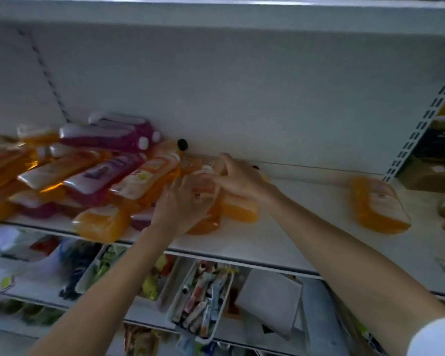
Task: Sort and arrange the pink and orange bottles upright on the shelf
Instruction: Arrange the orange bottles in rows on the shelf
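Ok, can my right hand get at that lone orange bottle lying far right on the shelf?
Probably yes, once freed. The right hand now grips the middle orange bottle near its cap, but only bare shelf lies between it and the lone orange bottle, with nothing stacked on it.

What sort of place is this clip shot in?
Most likely a shop aisle: white shelving with slotted uprights, identical orange bottles and pink bottles piled on it, and trays of small packaged goods below.

No text can be read. The white label on the pink plastic bottle (pixel 103 173) lying on its side carries purple lettering too blurred to make out. The label on the lone orange plastic bottle (pixel 380 204) is equally illegible.
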